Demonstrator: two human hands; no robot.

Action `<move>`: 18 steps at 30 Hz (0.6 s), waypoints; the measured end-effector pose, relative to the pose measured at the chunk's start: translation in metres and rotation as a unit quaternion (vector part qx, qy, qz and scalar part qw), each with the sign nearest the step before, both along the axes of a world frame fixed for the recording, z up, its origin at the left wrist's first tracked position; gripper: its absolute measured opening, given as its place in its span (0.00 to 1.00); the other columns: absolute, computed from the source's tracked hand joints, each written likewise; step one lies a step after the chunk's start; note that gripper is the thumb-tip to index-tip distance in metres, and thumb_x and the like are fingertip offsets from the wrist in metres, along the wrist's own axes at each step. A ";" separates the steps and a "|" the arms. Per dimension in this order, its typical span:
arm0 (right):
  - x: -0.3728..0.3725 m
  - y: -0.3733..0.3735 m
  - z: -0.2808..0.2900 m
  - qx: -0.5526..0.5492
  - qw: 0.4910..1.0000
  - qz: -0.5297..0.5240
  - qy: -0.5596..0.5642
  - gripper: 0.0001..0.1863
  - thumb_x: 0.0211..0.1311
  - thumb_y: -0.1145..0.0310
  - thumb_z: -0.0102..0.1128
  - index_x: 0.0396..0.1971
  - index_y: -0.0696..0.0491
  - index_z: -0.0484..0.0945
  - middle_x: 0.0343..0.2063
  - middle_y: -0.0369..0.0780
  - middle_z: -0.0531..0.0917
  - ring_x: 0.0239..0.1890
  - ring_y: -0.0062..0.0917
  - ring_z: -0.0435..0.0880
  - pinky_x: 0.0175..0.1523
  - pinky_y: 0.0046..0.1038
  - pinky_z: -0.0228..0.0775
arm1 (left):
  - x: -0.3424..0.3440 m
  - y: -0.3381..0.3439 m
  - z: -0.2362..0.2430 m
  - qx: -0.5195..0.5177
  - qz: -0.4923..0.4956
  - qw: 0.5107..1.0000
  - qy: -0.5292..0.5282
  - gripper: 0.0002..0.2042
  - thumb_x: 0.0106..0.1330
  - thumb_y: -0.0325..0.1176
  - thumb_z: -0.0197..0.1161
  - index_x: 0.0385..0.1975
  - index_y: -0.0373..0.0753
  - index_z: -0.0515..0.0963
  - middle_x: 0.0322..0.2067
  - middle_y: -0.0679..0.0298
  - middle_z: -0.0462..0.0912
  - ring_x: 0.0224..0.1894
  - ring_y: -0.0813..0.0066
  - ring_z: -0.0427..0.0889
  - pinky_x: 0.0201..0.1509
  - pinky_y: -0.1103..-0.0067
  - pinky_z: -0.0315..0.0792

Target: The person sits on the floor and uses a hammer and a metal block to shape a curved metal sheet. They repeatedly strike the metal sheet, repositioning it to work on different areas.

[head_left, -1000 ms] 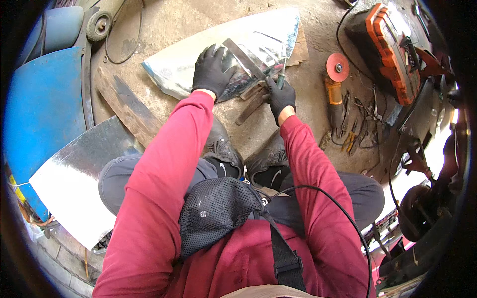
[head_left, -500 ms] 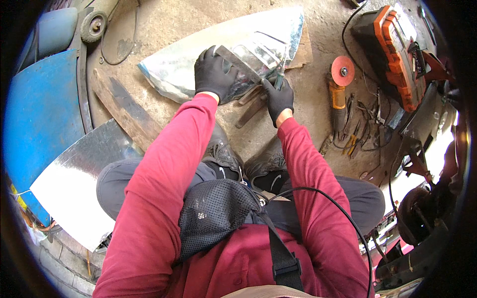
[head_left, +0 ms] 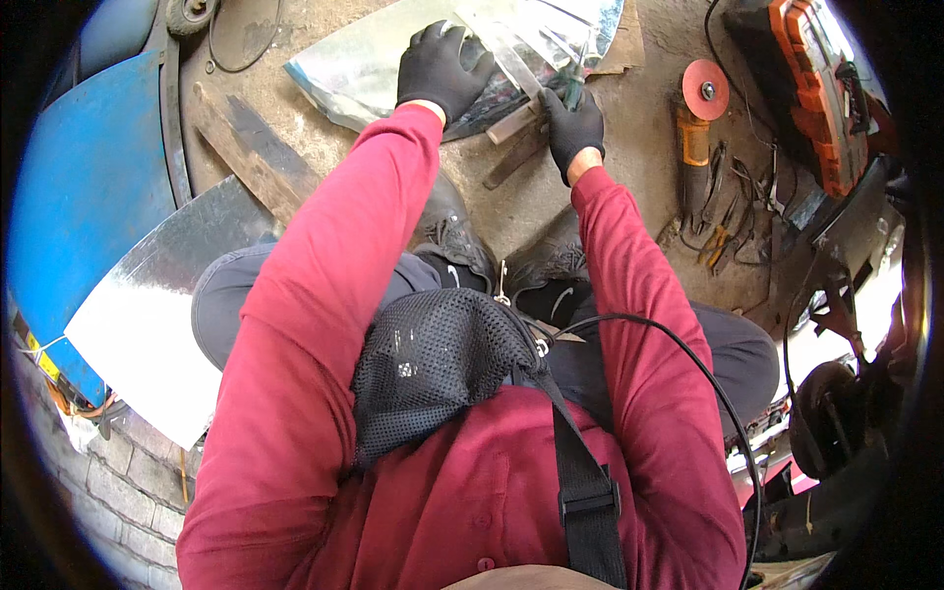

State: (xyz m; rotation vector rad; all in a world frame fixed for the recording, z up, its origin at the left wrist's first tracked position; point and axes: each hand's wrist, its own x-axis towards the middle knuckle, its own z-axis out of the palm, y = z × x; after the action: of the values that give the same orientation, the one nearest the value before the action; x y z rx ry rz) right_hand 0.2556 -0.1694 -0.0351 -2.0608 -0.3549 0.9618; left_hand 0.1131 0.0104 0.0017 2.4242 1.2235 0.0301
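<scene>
My left hand [head_left: 442, 71], in a black glove, lies with fingers spread on a curved, shiny sheet-metal panel [head_left: 359, 61]. My right hand [head_left: 575, 130], gloved too, is closed around a slim tool with a greenish handle [head_left: 572, 87], pointing away from me. Its fingers also touch the near end of a flat metal blade [head_left: 503, 54], which lies slantwise over the panel. A short brown bar [head_left: 513, 124] meets that blade at an angle, like a try square. The green tool's tip is too blurred to make out. Under the right hand lies a dark flat bar [head_left: 516, 162].
An angle grinder [head_left: 694, 147] with a red disc lies at the right, by several pliers [head_left: 721, 236]. An orange and black toolbox [head_left: 814, 108] stands beyond. At my left are a wooden plank [head_left: 246, 147], a bare metal sheet [head_left: 162, 295] and a blue panel [head_left: 88, 197].
The whole view has shifted, so the scene sits higher. My left hand has come off the blade's far end and now rests flat on the panel. My right hand keeps its hold.
</scene>
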 end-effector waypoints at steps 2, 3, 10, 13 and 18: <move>-0.002 0.001 0.003 -0.014 1.000 -0.007 -0.003 0.15 0.69 0.60 0.72 0.43 0.58 0.85 0.34 0.40 0.89 0.35 0.23 0.83 0.46 0.29 0.76 | -0.005 -0.005 -0.003 0.019 0.006 1.000 -0.014 0.30 0.65 0.55 0.65 0.59 0.38 0.80 0.61 0.49 0.80 0.64 0.45 0.78 0.68 0.60 0.74; -0.001 0.000 0.001 0.009 1.000 -0.015 -0.005 0.15 0.68 0.60 0.71 0.42 0.58 0.85 0.34 0.42 0.89 0.35 0.27 0.84 0.47 0.31 0.76 | -0.007 -0.006 -0.002 0.028 0.007 0.999 -0.022 0.30 0.65 0.56 0.65 0.59 0.38 0.80 0.61 0.49 0.80 0.64 0.45 0.78 0.68 0.60 0.74; 0.019 0.002 0.007 0.013 0.999 0.030 0.013 0.15 0.69 0.60 0.69 0.40 0.58 0.86 0.32 0.46 0.90 0.33 0.29 0.86 0.45 0.34 0.78 | -0.009 -0.002 -0.015 0.105 -0.142 0.984 0.011 0.42 0.70 0.64 0.62 0.78 0.45 0.63 0.79 0.53 0.60 0.79 0.49 0.60 0.82 0.62 0.59; 0.023 0.002 0.004 0.012 0.999 0.051 -0.004 0.15 0.69 0.60 0.69 0.42 0.57 0.87 0.33 0.46 0.90 0.33 0.29 0.86 0.45 0.35 0.78 | -0.010 -0.005 -0.016 0.055 -0.160 0.980 0.105 0.43 0.72 0.65 0.59 0.81 0.48 0.58 0.81 0.56 0.55 0.82 0.50 0.53 0.85 0.61 0.52; 0.022 -0.003 -0.017 0.005 0.998 0.052 -0.034 0.17 0.69 0.56 0.68 0.45 0.54 0.87 0.36 0.50 0.90 0.38 0.41 0.90 0.48 0.37 0.78 | -0.007 -0.005 -0.005 0.042 -0.164 0.975 0.146 0.41 0.74 0.64 0.55 0.81 0.48 0.58 0.82 0.57 0.52 0.83 0.50 0.53 0.84 0.60 0.53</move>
State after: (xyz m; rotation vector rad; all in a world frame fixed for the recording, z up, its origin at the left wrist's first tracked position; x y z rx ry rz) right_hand 0.2779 -0.1720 -0.0524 -2.0866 -0.5049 0.9511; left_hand 0.1064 0.0054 -0.0031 2.7471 0.9307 -0.3920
